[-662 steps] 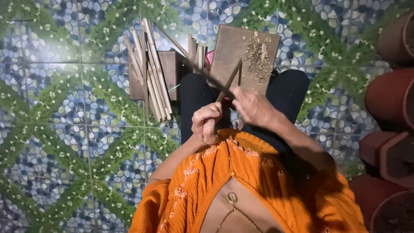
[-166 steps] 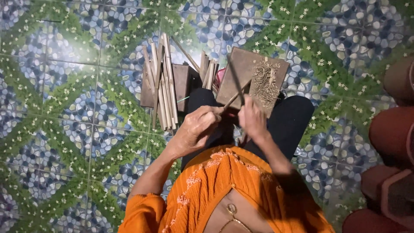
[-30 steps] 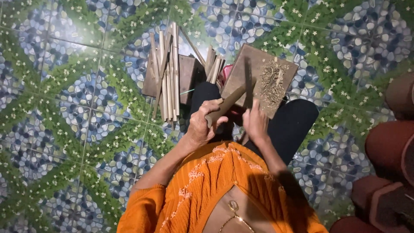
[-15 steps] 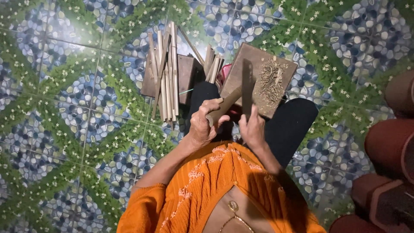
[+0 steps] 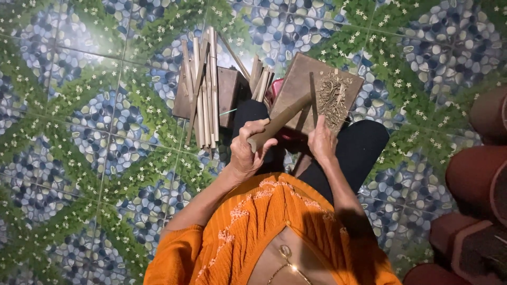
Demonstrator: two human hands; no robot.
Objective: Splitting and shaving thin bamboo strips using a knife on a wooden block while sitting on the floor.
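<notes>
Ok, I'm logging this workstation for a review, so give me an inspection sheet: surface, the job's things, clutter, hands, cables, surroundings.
Surface: patterned tile floor in blue pebble and green leaf print; the person sits on it.
Job's things: a bamboo piece slants up to the right from the left hand; a thin dark blade stands above the right hand; a wooden board lies beyond the hands.
Clutter: a bundle of split bamboo sticks over a small wooden block; a heap of shavings on the board.
Hands: left hand gripping the bamboo piece; right hand at the blade's base.
Cables: nothing seen.
Surroundings: brown clay-coloured pots at the right edge.
</notes>
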